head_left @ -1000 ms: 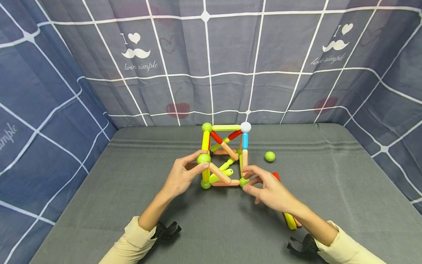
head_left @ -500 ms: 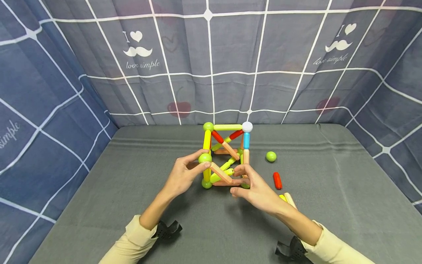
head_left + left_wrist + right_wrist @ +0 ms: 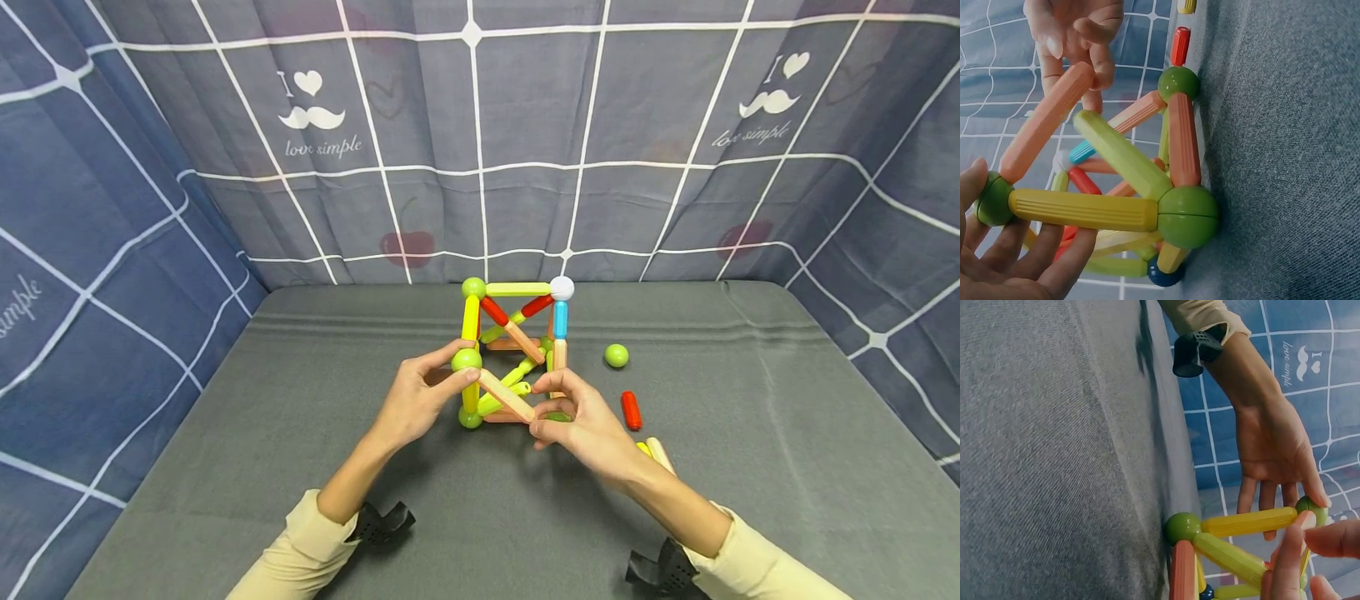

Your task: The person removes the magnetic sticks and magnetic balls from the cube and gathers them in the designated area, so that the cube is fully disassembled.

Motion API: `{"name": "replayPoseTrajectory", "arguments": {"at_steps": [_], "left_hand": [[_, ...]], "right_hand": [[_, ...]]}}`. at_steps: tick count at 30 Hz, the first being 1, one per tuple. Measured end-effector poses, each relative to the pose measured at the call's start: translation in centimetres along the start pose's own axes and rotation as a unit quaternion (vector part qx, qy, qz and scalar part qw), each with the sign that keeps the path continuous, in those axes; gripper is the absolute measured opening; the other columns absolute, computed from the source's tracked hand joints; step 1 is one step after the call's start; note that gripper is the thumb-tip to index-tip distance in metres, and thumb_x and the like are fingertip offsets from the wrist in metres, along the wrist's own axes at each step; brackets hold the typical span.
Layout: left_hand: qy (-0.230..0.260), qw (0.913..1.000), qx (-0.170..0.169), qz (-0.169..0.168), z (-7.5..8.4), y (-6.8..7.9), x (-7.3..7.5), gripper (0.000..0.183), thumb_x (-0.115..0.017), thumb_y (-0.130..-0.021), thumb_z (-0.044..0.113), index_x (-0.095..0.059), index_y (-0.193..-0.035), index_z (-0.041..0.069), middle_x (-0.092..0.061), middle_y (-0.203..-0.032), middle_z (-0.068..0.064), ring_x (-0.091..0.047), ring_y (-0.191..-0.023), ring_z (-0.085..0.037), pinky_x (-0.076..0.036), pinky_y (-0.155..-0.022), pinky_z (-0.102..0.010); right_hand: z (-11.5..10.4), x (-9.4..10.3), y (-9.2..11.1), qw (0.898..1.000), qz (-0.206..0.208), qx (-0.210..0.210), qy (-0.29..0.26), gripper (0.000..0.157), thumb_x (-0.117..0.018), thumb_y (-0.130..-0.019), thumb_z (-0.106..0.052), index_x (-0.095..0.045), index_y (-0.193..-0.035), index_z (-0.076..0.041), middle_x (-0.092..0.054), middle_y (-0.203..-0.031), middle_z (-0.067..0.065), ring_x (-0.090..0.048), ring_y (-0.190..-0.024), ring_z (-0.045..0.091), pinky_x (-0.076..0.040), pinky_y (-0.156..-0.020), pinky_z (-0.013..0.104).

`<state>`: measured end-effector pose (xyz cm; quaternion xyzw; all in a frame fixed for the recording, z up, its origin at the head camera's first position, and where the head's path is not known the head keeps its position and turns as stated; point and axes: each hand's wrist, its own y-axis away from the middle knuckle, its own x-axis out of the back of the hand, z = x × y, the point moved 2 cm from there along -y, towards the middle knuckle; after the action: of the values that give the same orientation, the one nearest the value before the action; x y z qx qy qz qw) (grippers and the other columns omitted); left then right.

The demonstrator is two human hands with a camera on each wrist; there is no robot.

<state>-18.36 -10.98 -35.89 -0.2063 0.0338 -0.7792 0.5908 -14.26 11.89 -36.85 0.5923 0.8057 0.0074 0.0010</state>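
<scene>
At about 8 o'clock from the frame of rods and balls, the left hand pinches a green ball on the frame's near side, just as it did half a second ago. From that ball a peach rod slopes toward 4 o'clock. The change is at its lower end: the right hand, then just beside it, now grasps that tip between thumb and fingertips. The rod is thus governed from both ends, so the work seems to be at positioning it; no ball shows on the lower tip. Near it, a lime rod also ends unattached.

Rightward, a loose ball sits at 3 o'clock from the frame, a red rod at 4, then a yellow rod and a pale rod, both partly hidden by the right forearm.

Dark grey cloth covers the table, lightly creased at 2 o'clock. Blue-grey curtain with white grid lines encloses it from 9 through 12 to 3 o'clock.
</scene>
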Motion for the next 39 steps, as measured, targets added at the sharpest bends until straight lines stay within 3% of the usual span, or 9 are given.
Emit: {"name": "replayPoseTrajectory", "arguments": {"at_steps": [6,11,18,21,27,35,39], "left_hand": [[-0.009,1.0000,0.001,0.002,0.0,0.0,0.0,0.042,-0.071,-0.093,0.017,-0.062,-0.133,0.006,-0.072,-0.104,-0.010,-0.069,-0.087,-0.025,-0.049,-0.070,-0.028],[-0.010,0.9999,0.005,0.003,0.0,0.1,0.0,0.042,-0.071,-0.093,0.017,-0.062,-0.133,0.006,-0.071,-0.107,-0.011,-0.069,-0.089,-0.025,-0.051,-0.075,-0.029],[-0.005,1.0000,0.007,0.002,0.2,0.1,-0.1,0.041,-0.071,-0.093,0.016,-0.063,-0.132,0.007,-0.070,-0.107,-0.011,-0.069,-0.090,-0.028,-0.052,-0.076,-0.029],[-0.005,1.0000,0.007,0.002,0.3,0.1,-0.1,0.042,-0.071,-0.093,0.016,-0.062,-0.133,0.007,-0.070,-0.108,-0.012,-0.069,-0.090,-0.028,-0.052,-0.075,-0.030],[-0.006,1.0000,0.007,0.003,0.1,0.0,0.0,0.041,-0.071,-0.093,0.017,-0.063,-0.132,0.009,-0.070,-0.108,-0.010,-0.069,-0.089,-0.026,-0.052,-0.076,-0.030],[0.001,1.0000,0.003,0.006,0.0,0.1,0.2,0.040,-0.071,-0.093,0.015,-0.064,-0.131,0.006,-0.071,-0.103,-0.009,-0.068,-0.081,-0.027,-0.043,-0.060,-0.026],[0.005,1.0000,0.004,0.003,0.1,0.1,0.1,0.040,-0.071,-0.093,0.015,-0.063,-0.131,0.005,-0.071,-0.104,-0.008,-0.068,-0.081,-0.028,-0.045,-0.063,-0.026]], "right_hand": [[-0.2,0.1,-0.1,1.000,0.003,-0.014,0.006,0.049,-0.074,-0.081,0.004,-0.046,-0.122,0.003,-0.051,-0.115,0.021,-0.065,-0.090,0.027,-0.056,-0.063,0.038],[0.1,-0.1,0.0,0.999,-0.024,-0.025,0.006,0.047,-0.075,-0.083,0.000,-0.043,-0.119,0.002,-0.064,-0.104,0.022,-0.066,-0.090,0.027,-0.054,-0.060,0.034],[0.4,-0.2,0.2,0.998,-0.043,-0.034,-0.015,0.044,-0.073,-0.085,-0.002,-0.044,-0.117,0.001,-0.065,-0.117,0.023,-0.065,-0.105,0.031,-0.054,-0.061,0.033],[0.3,-0.2,0.3,0.998,-0.054,-0.032,-0.021,0.043,-0.073,-0.085,-0.001,-0.045,-0.117,0.000,-0.064,-0.118,0.023,-0.065,-0.104,0.035,-0.053,-0.059,0.032],[0.1,-0.3,0.1,0.996,-0.079,0.015,0.028,0.035,-0.072,-0.086,-0.003,-0.056,-0.117,-0.004,-0.070,-0.109,0.016,-0.063,-0.085,0.023,-0.051,-0.054,0.032],[-0.6,-1.1,-0.4,0.989,-0.097,0.050,0.099,0.040,-0.067,-0.091,-0.002,-0.061,-0.128,-0.015,-0.073,-0.108,0.002,-0.060,-0.084,0.024,-0.043,-0.048,0.027],[-0.8,-1.5,-0.6,0.987,-0.103,0.065,0.100,0.043,-0.067,-0.092,-0.003,-0.059,-0.132,-0.017,-0.073,-0.107,0.001,-0.063,-0.086,0.026,-0.043,-0.049,0.025]]}}
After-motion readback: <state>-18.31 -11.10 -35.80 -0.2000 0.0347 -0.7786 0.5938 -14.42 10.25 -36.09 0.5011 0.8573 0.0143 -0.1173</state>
